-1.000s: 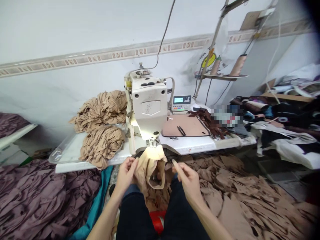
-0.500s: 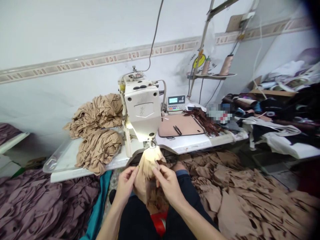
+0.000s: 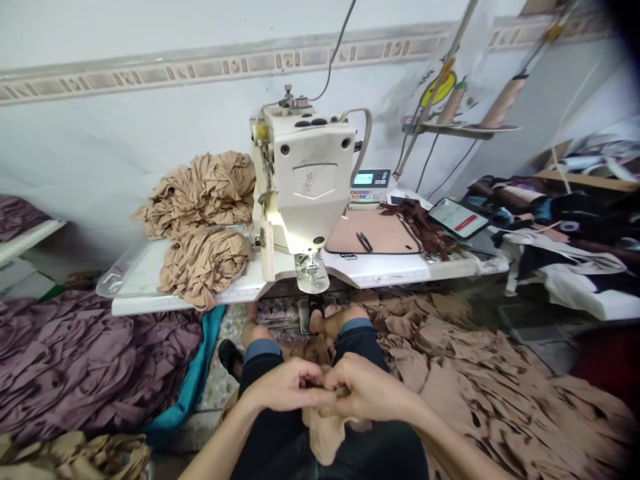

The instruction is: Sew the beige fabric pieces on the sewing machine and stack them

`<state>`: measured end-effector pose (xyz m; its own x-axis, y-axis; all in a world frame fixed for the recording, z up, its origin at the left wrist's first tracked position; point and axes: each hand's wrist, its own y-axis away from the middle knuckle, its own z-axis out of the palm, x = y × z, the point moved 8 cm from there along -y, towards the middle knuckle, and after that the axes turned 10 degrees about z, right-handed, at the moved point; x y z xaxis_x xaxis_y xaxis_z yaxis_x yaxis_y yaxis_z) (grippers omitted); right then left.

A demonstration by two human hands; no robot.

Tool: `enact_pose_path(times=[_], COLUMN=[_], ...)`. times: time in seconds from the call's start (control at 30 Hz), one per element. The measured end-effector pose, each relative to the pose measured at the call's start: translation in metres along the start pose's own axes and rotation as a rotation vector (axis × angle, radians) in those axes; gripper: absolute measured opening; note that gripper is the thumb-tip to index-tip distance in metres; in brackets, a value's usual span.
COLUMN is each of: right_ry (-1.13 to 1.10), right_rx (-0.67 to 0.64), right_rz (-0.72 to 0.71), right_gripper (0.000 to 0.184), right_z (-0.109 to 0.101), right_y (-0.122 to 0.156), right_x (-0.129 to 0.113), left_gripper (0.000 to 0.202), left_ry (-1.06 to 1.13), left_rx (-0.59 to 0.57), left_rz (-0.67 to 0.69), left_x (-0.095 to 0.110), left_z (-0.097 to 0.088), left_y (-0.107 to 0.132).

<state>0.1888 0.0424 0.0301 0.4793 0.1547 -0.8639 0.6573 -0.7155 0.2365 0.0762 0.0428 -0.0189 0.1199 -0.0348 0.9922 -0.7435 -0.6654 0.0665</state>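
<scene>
A piece of tan fabric [image 3: 325, 437] hangs bunched over my lap. My left hand [image 3: 293, 387] pinches it from one side, and my right hand [image 3: 363, 390] grips it from the other, the fingertips of both meeting. Part of the cloth is hidden behind the fingers. Ahead of my hands stands a white sewing machine [image 3: 313, 177], its lamp lit over the needle area. Nothing lies on its narrow metal sewing bed [image 3: 311, 275].
Tan fabric heaps [image 3: 205, 263] lie left of the machine. Small thread snips [image 3: 365, 241] rest on a pink pad [image 3: 345, 237], near a phone [image 3: 459, 219]. Purple cloth [image 3: 95, 360] fills the floor at left, tan cloth [image 3: 480, 380] at right. Thread cones [image 3: 505, 101] stand upper right.
Both hands have drawn the tan fabric away from the needle, back towards my body, and come together. The view has tilted down, and the sewing bed now shows uncovered.
</scene>
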Motion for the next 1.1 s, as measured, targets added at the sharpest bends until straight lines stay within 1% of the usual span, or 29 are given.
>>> enact_pose_path(times=[0.03, 0.07, 0.1, 0.17, 0.2, 0.27, 0.37, 0.43, 0.47, 0.53, 0.63, 0.7, 0.8, 0.87, 1.0, 1.1], right_ry=[0.005, -0.001, -0.019, -0.083, -0.126, -0.228, -0.357, -0.403, -0.412, -0.387, -0.236, -0.122, -0.071, -0.116, -0.323, -0.441], right_rx=[-0.016, -0.03, -0.038, -0.021, 0.016, 0.133, 0.317, 0.405, 0.441, 0.507, 0.632, 0.726, 0.813, 0.841, 0.807, 0.783], right_rz=[0.002, 0.009, 0.021, 0.048, 0.055, 0.066, 0.077, 0.071, 0.067, 0.051, -0.01, -0.074, -0.14, -0.138, -0.043, -0.008], right_gripper=[0.031, 0.028, 0.027, 0.032, 0.036, 0.039, 0.038, 0.04, 0.042, 0.045, 0.043, 0.038, 0.033, 0.034, 0.04, 0.042], right_z=[-0.001, -0.002, -0.005, -0.012, -0.017, -0.029, -0.045, -0.052, -0.055, -0.061, -0.073, -0.08, -0.091, -0.099, -0.113, -0.119], right_y=[0.001, 0.003, 0.004, 0.005, 0.005, 0.003, -0.002, -0.005, -0.006, -0.005, 0.004, 0.012, 0.018, 0.016, -0.003, -0.017], right_x=[0.003, 0.007, 0.012, 0.022, 0.027, 0.034, 0.04, 0.038, 0.036, 0.028, 0.006, -0.01, -0.027, -0.03, -0.015, -0.003], left_gripper=[0.04, 0.042, 0.043, 0.044, 0.044, 0.042, 0.035, 0.037, 0.038, 0.033, 0.027, 0.027, 0.028, 0.029, 0.035, 0.034], left_ry=[0.017, 0.029, 0.04, 0.055, 0.054, 0.032, 0.009, 0.001, -0.032, -0.184, -0.449, -0.521, -0.52, -0.468, -0.301, -0.255], left_rx=[-0.041, -0.036, -0.002, 0.101, 0.154, 0.268, 0.44, 0.505, 0.512, 0.511, 0.518, 0.526, 0.545, 0.569, 0.6, 0.626], left_rz=[-0.021, -0.034, -0.04, -0.038, -0.03, -0.005, 0.055, 0.096, 0.118, 0.176, 0.279, 0.329, 0.372, 0.368, 0.293, 0.268], left_x=[-0.006, -0.011, -0.015, -0.018, -0.017, -0.011, 0.005, 0.017, 0.024, 0.041, 0.067, 0.079, 0.091, 0.096, 0.093, 0.091], left_z=[0.007, 0.008, 0.005, -0.007, -0.014, -0.03, -0.051, -0.06, -0.063, -0.07, -0.078, -0.081, -0.083, -0.085, -0.092, -0.101], left_y=[0.002, 0.006, 0.009, 0.016, 0.019, 0.022, 0.023, 0.022, 0.021, 0.018, 0.016, 0.014, 0.01, 0.006, -0.007, -0.016])
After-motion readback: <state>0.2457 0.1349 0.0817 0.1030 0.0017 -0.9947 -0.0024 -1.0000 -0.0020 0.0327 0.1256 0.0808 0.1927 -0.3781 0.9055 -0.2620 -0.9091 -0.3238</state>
